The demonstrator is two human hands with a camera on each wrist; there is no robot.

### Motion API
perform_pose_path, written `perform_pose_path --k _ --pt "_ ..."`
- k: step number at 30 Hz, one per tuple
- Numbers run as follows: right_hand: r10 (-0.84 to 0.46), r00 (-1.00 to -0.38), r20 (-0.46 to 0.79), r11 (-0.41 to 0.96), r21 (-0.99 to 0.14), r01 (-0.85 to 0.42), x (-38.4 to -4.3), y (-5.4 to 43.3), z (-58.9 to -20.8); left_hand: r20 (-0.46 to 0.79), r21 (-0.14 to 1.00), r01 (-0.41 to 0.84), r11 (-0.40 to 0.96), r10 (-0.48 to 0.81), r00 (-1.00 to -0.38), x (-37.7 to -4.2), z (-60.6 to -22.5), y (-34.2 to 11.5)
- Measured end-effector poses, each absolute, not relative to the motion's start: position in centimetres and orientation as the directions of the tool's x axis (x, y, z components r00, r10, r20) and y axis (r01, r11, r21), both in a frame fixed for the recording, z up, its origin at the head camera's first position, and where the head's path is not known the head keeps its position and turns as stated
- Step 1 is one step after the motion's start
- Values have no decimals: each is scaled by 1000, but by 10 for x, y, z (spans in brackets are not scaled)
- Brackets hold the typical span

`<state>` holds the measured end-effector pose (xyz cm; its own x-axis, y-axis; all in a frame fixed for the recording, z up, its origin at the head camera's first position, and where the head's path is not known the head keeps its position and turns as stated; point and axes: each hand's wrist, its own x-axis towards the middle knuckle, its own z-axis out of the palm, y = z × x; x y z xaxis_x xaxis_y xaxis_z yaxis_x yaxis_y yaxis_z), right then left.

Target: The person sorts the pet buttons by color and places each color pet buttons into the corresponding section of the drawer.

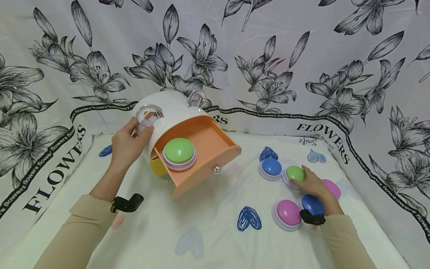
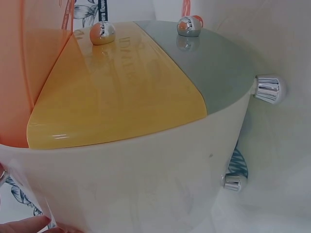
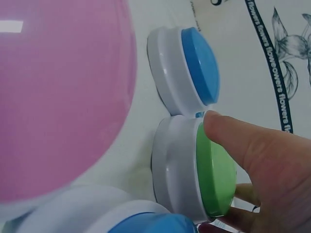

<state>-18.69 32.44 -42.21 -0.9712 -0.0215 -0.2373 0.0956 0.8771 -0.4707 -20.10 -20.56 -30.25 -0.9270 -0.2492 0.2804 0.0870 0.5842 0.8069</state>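
Note:
A white rounded drawer box [image 1: 168, 101] tilts on the left side of the bed-like cloth, and my left hand [image 1: 129, 144] grips its upper left edge beside a clear ring [image 1: 149, 114]. Its orange drawer [image 1: 201, 149] is pulled out, with a green push button [image 1: 179, 150] on a pale base inside. In the left wrist view, a yellow drawer [image 2: 116, 92] and a grey-green drawer [image 2: 194, 68] are closed. On the right, my right hand [image 1: 314, 183] holds another green button [image 3: 214, 170], thumb on one side and fingers round the other.
Around the right hand lie more domed buttons: a blue one [image 1: 271, 167] to the left, a second blue one [image 1: 312, 204] under the wrist, a pink one [image 1: 289, 213] in front and another pink one [image 1: 332, 188] behind the wrist. A flower-printed curtain [image 1: 235, 45] stands behind.

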Motion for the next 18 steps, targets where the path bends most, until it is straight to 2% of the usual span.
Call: perform_pose_path --k 9,18 --pt "1 -968 -249 885 -451 117 -187 324 -425 286 788 80 611 -247 -926 -200 -301 -206" --pt "54 -970 -239 871 -464 163 -186 326 -428 262 815 79 574 -244 -934 -200 -302 -208"
